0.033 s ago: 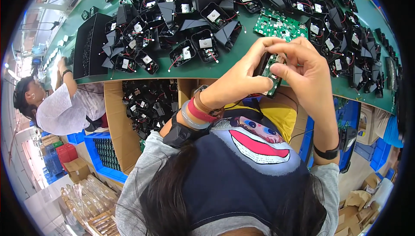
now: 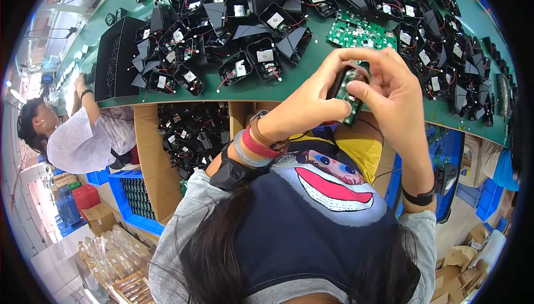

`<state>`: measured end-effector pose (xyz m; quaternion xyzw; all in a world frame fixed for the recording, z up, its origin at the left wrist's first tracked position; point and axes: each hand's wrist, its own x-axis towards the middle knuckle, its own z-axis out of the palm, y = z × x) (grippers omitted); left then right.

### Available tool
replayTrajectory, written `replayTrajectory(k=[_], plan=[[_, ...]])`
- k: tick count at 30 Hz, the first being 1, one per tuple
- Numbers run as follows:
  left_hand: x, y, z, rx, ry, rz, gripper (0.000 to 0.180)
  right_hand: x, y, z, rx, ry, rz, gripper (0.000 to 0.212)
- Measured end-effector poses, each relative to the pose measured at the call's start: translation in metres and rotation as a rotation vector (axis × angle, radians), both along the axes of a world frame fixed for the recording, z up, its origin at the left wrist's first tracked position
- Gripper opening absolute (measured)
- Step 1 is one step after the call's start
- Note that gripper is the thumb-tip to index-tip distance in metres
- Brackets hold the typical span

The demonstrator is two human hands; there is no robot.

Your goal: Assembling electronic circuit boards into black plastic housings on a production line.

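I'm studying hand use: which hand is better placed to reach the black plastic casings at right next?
Likely the right hand: it's nearer those casings than the left hand, though both hold the long green circuit board.

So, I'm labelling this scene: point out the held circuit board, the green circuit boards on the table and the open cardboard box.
Held circuit board (image 2: 354,108): head view, exposed lower part.
Green circuit boards (image 2: 356,34): head view, central part.
Open cardboard box (image 2: 150,156): head view, left wall.

Close, wide fisheye view from head height, downward over chest (image 2: 317,243) and green table (image 2: 290,85).
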<state>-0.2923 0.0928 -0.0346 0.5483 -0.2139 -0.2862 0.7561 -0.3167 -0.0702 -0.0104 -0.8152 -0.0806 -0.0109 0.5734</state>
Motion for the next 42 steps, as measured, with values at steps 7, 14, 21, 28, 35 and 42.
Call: replayTrajectory(k=[7,14,21,28,35,42], plan=[[-0.001,-0.001,-0.006,-0.143,0.151,0.111,0.068,-0.017,0.007,-0.009,0.244,0.001,-0.213,0.048],[0.002,-0.012,-0.011,-0.172,-0.085,0.208,0.071,-0.027,0.015,-0.016,0.586,0.249,-0.029,0.047],[-0.002,-0.010,-0.010,-0.249,-0.100,0.228,0.073,-0.024,0.031,-0.020,0.591,0.124,-0.031,0.040],[-0.001,-0.001,-0.013,0.061,-0.580,0.569,0.073,0.036,0.000,-0.005,0.425,0.299,0.106,0.042],[-0.008,0.020,-0.077,0.408,-1.192,0.901,0.026,0.259,-0.003,0.023,-0.431,-0.169,-0.017,0.033],[-0.012,0.016,-0.088,0.577,-1.271,0.908,0.021,0.364,0.004,-0.063,-0.959,-0.296,0.273,0.036]])
